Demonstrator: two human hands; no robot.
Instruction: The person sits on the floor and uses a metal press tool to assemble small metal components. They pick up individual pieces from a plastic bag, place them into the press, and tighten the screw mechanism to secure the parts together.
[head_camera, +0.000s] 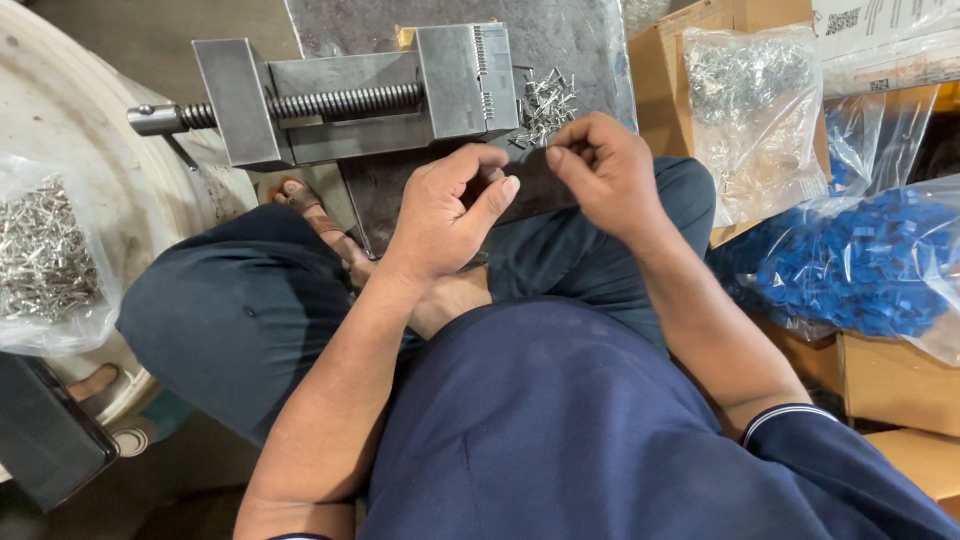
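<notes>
1. The left hand (445, 215) was held just below the near edge of a grey steel plate (560, 40), fingers curled in and thumb stretched toward the right hand; whether anything was pinched in it could not be told.
2. The right hand (605, 170) was bent over the plate's edge, fingertips drawn together beside a loose heap of small metal pins (545, 105); a pin between them could not be made out.
3. A metal vise (350, 95) was seen lying on the plate, its screw pointing left and its jaw block just beside the heap.
4. Little open room was left: a white round drum (90, 130) crowded the left side, with a clear bag of metal pins (45, 255) resting against it.
5. On the right, cardboard boxes (890, 380) were stacked, with a bag of silver parts (750, 110) and a bag of blue plastic pieces (860, 265) lying on them.
6. The person's crossed legs in dark trousers (240, 310) filled the space below the plate.
</notes>
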